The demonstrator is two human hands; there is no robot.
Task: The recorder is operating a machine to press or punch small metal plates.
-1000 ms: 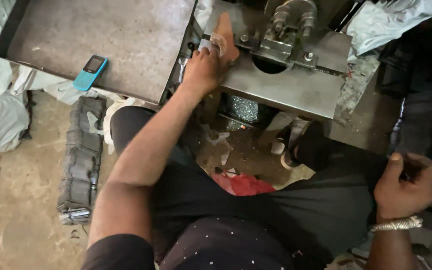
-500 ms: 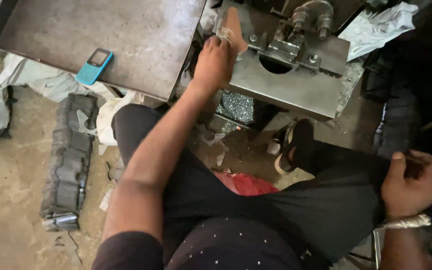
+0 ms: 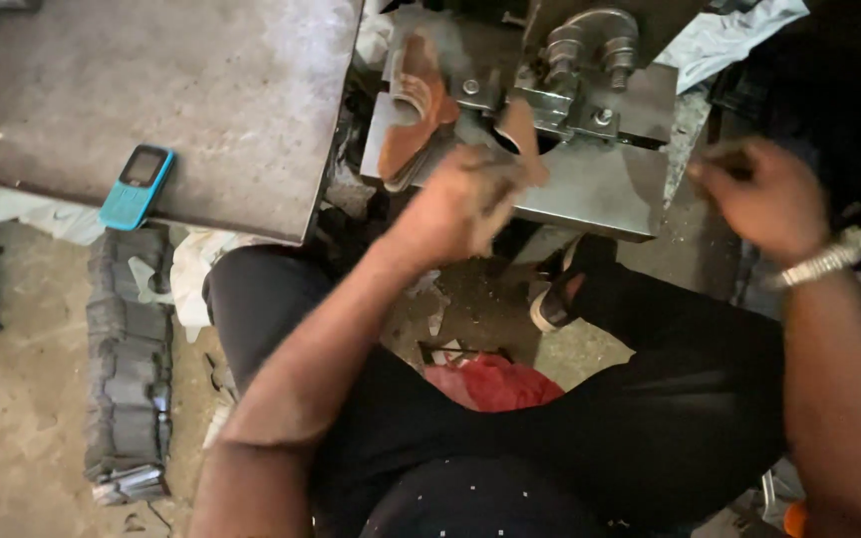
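1. Two hands work at the grey metal machine [image 3: 590,189]: the left hand [image 3: 465,199], blurred, pinches a small brown leather piece [image 3: 520,134] just in front of the machine's round opening.
2. Right hand [image 3: 759,194] hovers to the machine's right, fingers loosely curled; whether it holds anything I cannot tell.
3. A stack of brown leather pieces [image 3: 413,105] leans on the machine's left side.
4. Risk, as I judge it: fingers so near the clamp could get nipped, or the stack could slide off.
5. No container shows; a blue phone [image 3: 137,186] lies on the metal tabletop [image 3: 211,100] left of the machine.
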